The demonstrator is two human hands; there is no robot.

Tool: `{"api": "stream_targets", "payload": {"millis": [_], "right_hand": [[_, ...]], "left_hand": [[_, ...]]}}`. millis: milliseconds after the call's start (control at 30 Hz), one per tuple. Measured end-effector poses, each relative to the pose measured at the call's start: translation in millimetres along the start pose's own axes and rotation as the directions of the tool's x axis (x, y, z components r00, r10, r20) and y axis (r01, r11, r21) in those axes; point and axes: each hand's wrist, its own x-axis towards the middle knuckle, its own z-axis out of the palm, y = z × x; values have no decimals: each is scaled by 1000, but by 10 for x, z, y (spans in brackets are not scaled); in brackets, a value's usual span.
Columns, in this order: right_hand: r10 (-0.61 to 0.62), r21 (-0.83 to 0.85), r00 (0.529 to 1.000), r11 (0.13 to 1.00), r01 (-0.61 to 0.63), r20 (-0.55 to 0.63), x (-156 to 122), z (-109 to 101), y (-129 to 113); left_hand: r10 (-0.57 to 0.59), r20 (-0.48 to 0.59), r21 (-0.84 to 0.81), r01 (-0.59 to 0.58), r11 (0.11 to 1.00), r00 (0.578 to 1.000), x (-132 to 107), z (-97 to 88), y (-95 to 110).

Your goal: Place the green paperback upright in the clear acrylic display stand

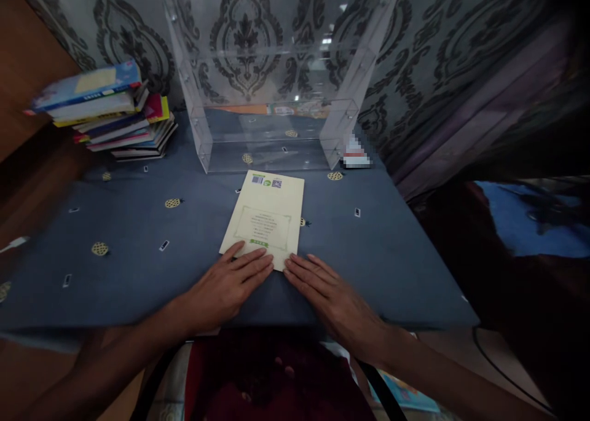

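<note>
A pale yellow book [267,215] lies flat, back cover up, in the middle of the blue tablecloth [138,267]. My left hand [230,286] rests flat on the cloth with its fingers stretched out, the fingertips on the book's near edge. My right hand [327,295] lies flat beside it, fingers stretched out too, its tips at the book's near right corner. Neither hand holds anything.
A clear acrylic shelf box [271,89] stands at the back of the table against the patterned curtain. A stack of several books [108,114] sits at the back left. A small white and red object [356,153] lies right of the box. The table's right edge drops to a dark area.
</note>
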Motion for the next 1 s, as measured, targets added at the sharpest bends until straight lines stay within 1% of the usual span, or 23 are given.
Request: {"api": "stream_targets", "payload": {"millis": [100,233,367,467,533,600,700,800,900,1000], "right_hand": [[2,-3,1000,1000,-2,-7,25,-14,-11],[-19,1,1000,1000,19,-12,128,25,-55],[-57,40,994,998,54,91,340,64,-123],[-97,71,981,994,86,170,512,76,-166],[-120,94,970,990,102,212,589,92,-177],[-133,112,964,988,110,229,617,116,-170],[-121,113,978,988,103,170,575,140,-126],[-37,103,994,994,27,98,487,107,-41],[54,106,998,993,-59,41,393,40,101],[126,114,991,986,-121,-35,322,1,300]], "left_hand": [[-34,-18,15,34,999,999,-121,-30,-53],[-89,-72,43,92,995,993,-240,-45,-103],[-142,-108,66,150,987,984,-317,-58,-128],[-158,-140,83,171,982,977,-355,-74,-141],[-162,-160,85,177,981,974,-368,-79,-146],[-166,-176,81,182,980,970,-371,-75,-148],[-169,-193,70,185,980,967,-352,-63,-149],[-184,-194,51,197,979,964,-305,-68,-158],[-197,-203,39,209,977,959,-235,-91,-196],[-234,-201,28,244,969,951,-140,-106,-283]]}}
